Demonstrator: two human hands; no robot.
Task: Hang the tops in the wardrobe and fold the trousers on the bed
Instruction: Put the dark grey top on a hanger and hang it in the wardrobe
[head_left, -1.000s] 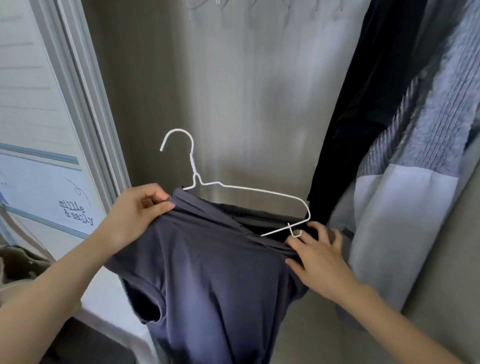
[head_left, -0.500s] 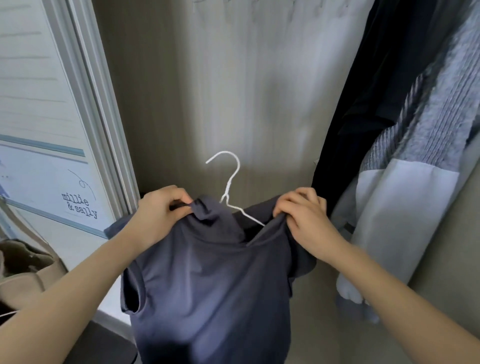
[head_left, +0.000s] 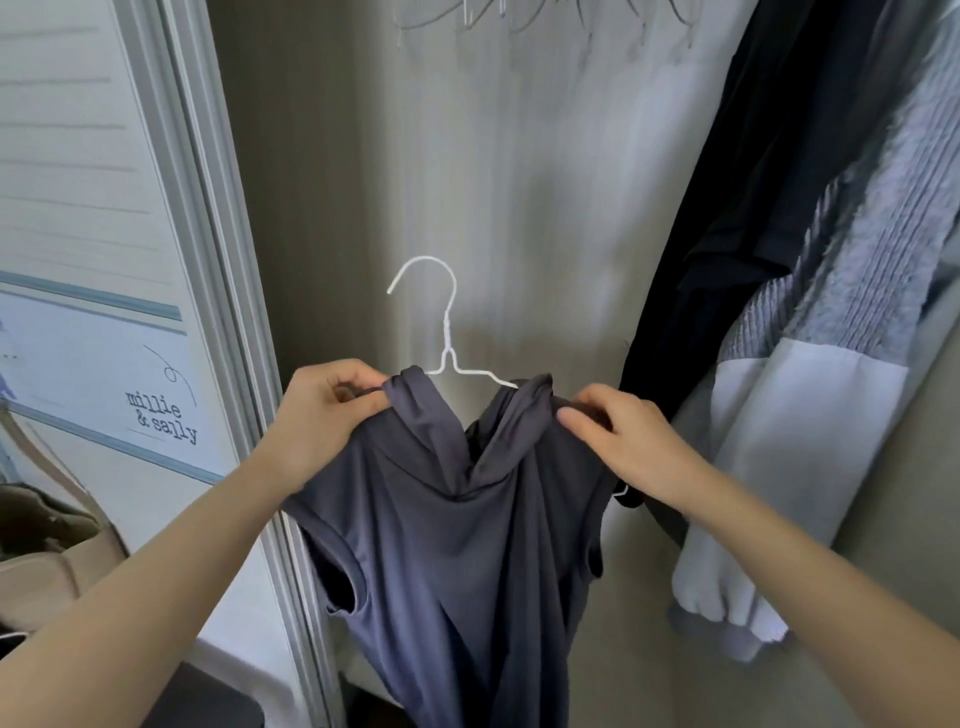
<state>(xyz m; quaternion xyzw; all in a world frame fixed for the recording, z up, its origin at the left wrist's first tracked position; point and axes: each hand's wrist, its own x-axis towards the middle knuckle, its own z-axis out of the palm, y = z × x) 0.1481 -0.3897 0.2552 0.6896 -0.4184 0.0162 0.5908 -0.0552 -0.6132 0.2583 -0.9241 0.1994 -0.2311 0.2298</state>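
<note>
The slate-blue sleeveless top (head_left: 457, 530) hangs on a white wire hanger (head_left: 445, 338) held level between the hands, hook upright and pointing at the spare hangers (head_left: 519, 15) overhead. Left hand (head_left: 324, 415) pinches one shoulder, right hand (head_left: 623, 441) the other, well apart. The rail, I'd judge, lies straight up; dark garment (head_left: 727, 234) hangs just right.

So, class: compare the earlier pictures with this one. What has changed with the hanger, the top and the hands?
The right hand pulled the slate-blue sleeveless top up over the white wire hanger's right arm, then gripped that shoulder. The hanger turned upright, its arms now covered. The left hand kept gripping the other shoulder; the dark and grey hanging garments stayed put.
</note>
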